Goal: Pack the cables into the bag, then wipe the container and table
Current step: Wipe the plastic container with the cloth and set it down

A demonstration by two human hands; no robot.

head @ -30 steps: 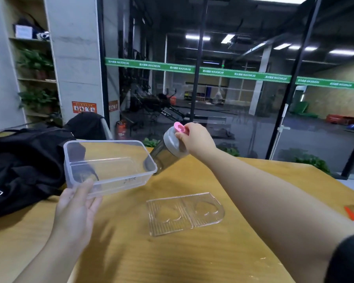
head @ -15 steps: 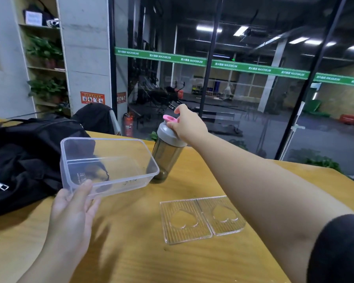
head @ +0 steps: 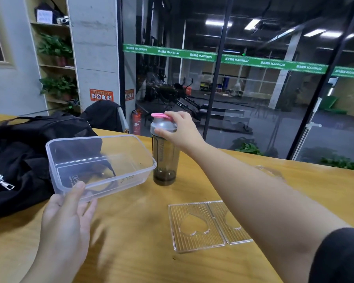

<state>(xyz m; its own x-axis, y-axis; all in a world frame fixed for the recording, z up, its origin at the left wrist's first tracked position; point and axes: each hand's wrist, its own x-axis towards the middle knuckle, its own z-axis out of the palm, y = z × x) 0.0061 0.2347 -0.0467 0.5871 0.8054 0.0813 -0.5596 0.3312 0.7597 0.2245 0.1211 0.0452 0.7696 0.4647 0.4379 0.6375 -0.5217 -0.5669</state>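
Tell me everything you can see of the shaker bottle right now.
The shaker bottle stands upright on the wooden table, just right of the clear container. Its body is smoky translucent plastic, apparently empty, topped by a grey screw lid with a pink flip cap. The right hand grips the lid, fingers curled over the cap and thumb on the lid's side.
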